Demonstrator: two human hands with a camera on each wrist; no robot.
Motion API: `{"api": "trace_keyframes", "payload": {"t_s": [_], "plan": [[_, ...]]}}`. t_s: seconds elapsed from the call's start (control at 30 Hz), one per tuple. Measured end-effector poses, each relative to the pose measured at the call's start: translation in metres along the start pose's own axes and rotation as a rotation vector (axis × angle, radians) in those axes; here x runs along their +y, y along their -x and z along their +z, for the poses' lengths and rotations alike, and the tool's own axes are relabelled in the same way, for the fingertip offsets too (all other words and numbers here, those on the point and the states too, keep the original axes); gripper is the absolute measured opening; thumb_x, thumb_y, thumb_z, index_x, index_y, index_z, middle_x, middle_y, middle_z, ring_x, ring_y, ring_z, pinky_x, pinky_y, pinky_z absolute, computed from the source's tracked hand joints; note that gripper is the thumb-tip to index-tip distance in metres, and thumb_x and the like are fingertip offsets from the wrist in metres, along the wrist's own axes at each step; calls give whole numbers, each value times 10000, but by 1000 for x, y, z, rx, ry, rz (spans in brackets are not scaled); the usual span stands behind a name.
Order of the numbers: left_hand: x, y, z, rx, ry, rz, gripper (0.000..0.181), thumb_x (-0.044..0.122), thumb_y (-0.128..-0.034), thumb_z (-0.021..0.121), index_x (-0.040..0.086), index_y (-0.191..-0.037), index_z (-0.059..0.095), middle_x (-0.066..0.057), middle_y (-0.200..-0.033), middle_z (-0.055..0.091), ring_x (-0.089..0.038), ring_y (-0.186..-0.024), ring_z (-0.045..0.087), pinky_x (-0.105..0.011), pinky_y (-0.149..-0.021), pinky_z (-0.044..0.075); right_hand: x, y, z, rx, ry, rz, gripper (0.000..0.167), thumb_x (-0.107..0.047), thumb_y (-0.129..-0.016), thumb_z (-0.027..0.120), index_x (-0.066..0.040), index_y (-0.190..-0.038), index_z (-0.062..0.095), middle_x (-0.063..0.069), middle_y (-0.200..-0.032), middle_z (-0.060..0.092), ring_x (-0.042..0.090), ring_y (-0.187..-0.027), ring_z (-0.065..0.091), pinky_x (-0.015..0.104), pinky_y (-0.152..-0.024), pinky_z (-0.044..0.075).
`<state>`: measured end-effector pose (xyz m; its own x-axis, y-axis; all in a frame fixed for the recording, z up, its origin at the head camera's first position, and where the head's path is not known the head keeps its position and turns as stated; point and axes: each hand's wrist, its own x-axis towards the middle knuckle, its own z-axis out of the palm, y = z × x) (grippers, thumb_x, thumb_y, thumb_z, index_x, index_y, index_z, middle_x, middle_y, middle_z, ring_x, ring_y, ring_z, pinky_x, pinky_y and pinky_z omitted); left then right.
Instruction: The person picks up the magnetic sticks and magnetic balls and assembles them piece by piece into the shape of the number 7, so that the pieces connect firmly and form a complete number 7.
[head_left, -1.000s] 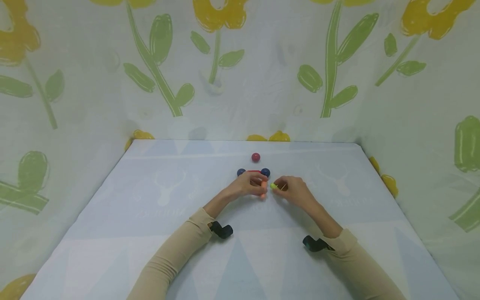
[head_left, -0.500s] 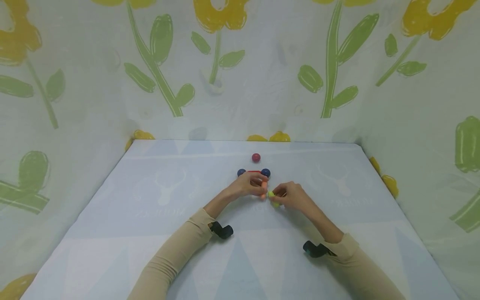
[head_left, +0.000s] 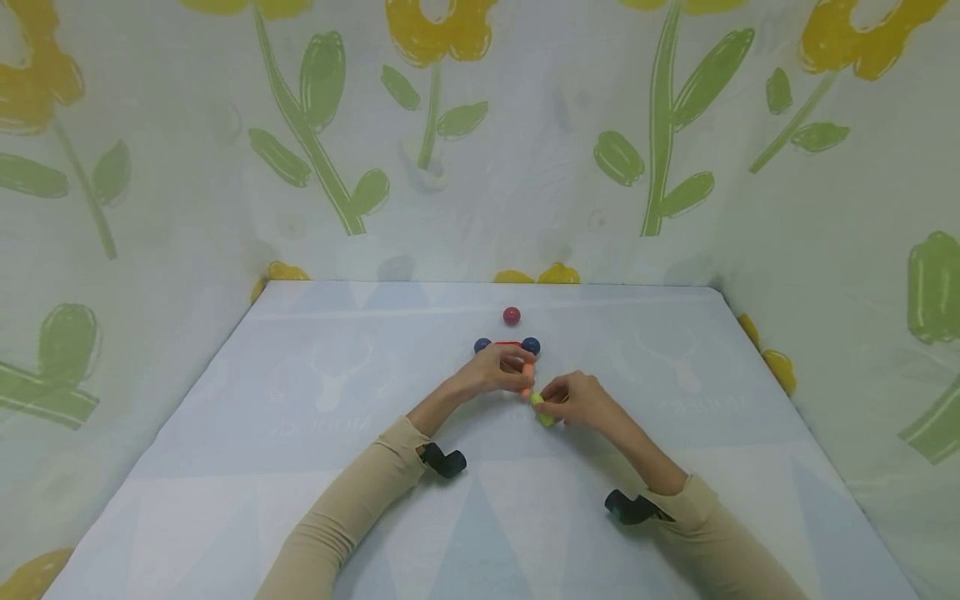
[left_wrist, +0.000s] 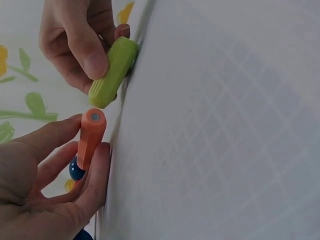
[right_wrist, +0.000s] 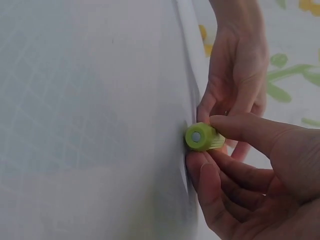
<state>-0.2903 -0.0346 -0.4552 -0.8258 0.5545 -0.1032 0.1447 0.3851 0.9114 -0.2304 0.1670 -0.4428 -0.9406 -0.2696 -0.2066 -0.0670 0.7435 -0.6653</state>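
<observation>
My left hand (head_left: 493,372) pinches an orange rod (head_left: 528,377) just in front of the dark blue balls. In the left wrist view the orange rod (left_wrist: 91,137) shows a round metal dot on its end. My right hand (head_left: 585,402) holds a yellow-green rod (head_left: 543,410) between thumb and fingers. In the left wrist view one end of the green rod (left_wrist: 114,72) is very near the orange rod's end; whether they touch I cannot tell. The right wrist view shows the green rod's (right_wrist: 204,137) metal-dotted end pointing at the camera.
Two dark blue balls (head_left: 531,345) lie beyond my left hand with a red rod (head_left: 508,342) between them. Farther back on the table (head_left: 420,333) is a dark red ball (head_left: 512,316). Flower-patterned cloth walls surround the table's back and sides.
My right hand has moved toward me and slightly left, and the green rod has turned in it, its end now near the orange rod's lower end. The left hand has stayed in place.
</observation>
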Motion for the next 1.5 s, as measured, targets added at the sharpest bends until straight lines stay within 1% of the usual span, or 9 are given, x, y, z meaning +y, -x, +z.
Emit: {"api": "trace_keyframes", "payload": {"t_s": [0.17,0.33,0.57,0.7,0.87,1.07,1.23,1.5], "plan": [[-1,0,0,4,8,-8,398,142,-881,732,79,-1261,633,-124,-1186,670,-200,-1028,640,-298,-864,573,-1,-1,4,-6,-1,18,276,-279,-851,764,-62,-1019,737,12,-807,709,123,-632,589,243,-584,532],[-1,0,0,4,-1,0,396,146,-884,729,78,-1262,632,-121,-1184,671,-195,-1031,640,-295,-858,573,-5,1,6,-10,-7,18,273,-284,-843,771,-70,-1011,739,8,-784,699,129,-629,588,241,-582,527],[0,1,-1,1,4,17,391,145,-886,726,65,-1257,631,-131,-1190,667,-208,-1037,643,-307,-862,574,-7,3,7,-13,-2,-14,273,-287,-849,765,-71,-1016,741,3,-777,701,123,-617,589,235,-565,517],[0,0,-1,3,-5,2,388,155,-883,731,84,-1253,637,-115,-1184,673,-199,-1030,645,-300,-857,573,-7,2,8,-13,-11,-30,265,-274,-851,763,-63,-1009,741,5,-764,695,123,-610,586,242,-565,517],[0,1,0,6,-4,-14,386,158,-881,733,92,-1249,641,-115,-1192,670,-206,-1042,642,-302,-858,575,-9,3,9,-14,-23,-37,255,-260,-850,766,-61,-1008,741,5,-775,698,124,-620,592,243,-574,527],[0,1,-1,2,0,-6,391,149,-884,728,88,-1259,635,-118,-1200,664,-218,-1050,638,-314,-864,576,-11,3,10,-15,-47,-31,252,-243,-852,764,-49,-1010,739,15,-789,707,126,-626,603,246,-578,532],[-1,1,-1,0,-8,10,392,158,-885,730,75,-1257,636,-127,-1210,665,-224,-1058,648,-323,-863,578,-9,1,12,-13,-47,-28,267,-262,-855,761,-52,-1019,742,7,-766,705,114,-604,598,234,-569,513],[-1,1,-1,6,-20,2,393,185,-876,742,98,-1247,645,-114,-1229,666,-238,-1107,642,-335,-882,572,-8,0,15,-11,-61,-36,283,-269,-852,764,-42,-1020,742,7,-742,705,106,-596,610,241,-572,526]]}}
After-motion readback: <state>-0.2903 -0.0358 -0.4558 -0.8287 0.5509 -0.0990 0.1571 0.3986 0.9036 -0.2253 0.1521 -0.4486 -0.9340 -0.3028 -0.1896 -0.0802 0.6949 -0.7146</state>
